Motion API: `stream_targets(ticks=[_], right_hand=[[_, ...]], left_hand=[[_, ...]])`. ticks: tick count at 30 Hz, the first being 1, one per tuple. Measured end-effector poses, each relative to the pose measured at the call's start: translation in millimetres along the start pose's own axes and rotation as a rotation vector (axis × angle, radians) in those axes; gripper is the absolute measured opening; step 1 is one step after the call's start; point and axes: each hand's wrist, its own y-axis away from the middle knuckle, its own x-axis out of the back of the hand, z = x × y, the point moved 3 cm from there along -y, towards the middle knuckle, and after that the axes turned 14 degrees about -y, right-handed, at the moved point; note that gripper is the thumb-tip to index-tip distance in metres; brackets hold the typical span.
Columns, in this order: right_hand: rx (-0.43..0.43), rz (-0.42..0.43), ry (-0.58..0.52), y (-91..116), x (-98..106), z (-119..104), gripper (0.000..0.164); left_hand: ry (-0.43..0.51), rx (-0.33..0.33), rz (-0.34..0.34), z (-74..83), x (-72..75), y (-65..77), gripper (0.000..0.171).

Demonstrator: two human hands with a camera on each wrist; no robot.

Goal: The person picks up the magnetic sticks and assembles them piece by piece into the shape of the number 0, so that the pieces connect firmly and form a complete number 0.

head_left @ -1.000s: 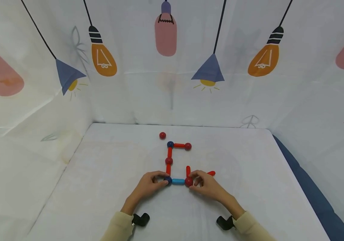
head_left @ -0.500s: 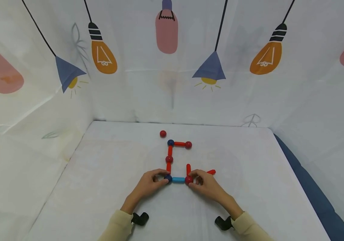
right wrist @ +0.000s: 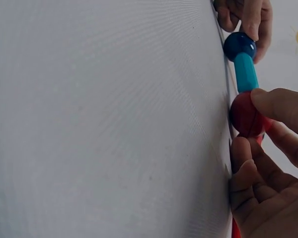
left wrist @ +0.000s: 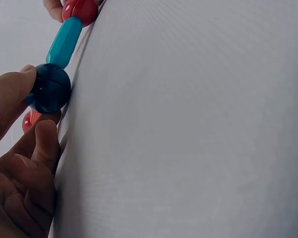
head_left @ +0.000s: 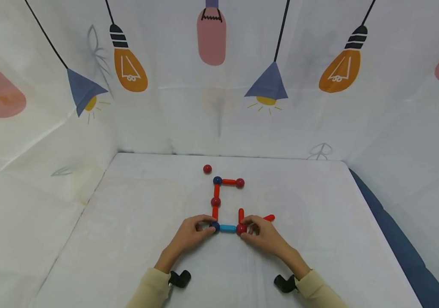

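My left hand (head_left: 191,233) pinches a dark blue ball (left wrist: 50,89) at the near left corner of a ball-and-rod figure. A light blue rod (head_left: 228,228) runs from it to a red ball (right wrist: 247,115), which my right hand (head_left: 266,236) grips between thumb and fingers. From the blue ball, red rods lead away through a red ball (head_left: 215,201) to a far blue ball (head_left: 217,181), then right along a red rod (head_left: 228,182) to another red ball (head_left: 240,183). A short red rod (head_left: 241,215) points away from the ball at my right hand.
One loose red ball (head_left: 207,169) lies near the back edge of the white table (head_left: 146,192). A loose red rod (head_left: 269,217) shows just behind my right hand. A white printed sheet (head_left: 188,124) hangs behind and at both sides.
Both hands keep their hold on the two near balls, and the figure keeps its shape. The head view has tipped slightly, so the scene sits a little higher or lower in the frame.
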Motion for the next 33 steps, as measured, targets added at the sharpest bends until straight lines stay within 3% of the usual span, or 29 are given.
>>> stream_targets(ticks=[18, 25, 33], right_hand=[[0.034, 0.009, 0.002, -1.0, 1.9, 1.7, 0.037], [-0.011, -0.002, -0.003, -2.8, 3.5, 2.4, 0.039], [-0.015, 0.001, 0.014, -2.0, 3.5, 1.3, 0.038]], left_hand=[[0.032, 0.002, -0.014, -0.2, -0.4, -3.8, 0.030], [0.042, -0.016, -0.014, 0.4, -0.5, -6.0, 0.029], [0.036, 0.009, -0.043, 1.0, 1.7, -4.8, 0.031]])
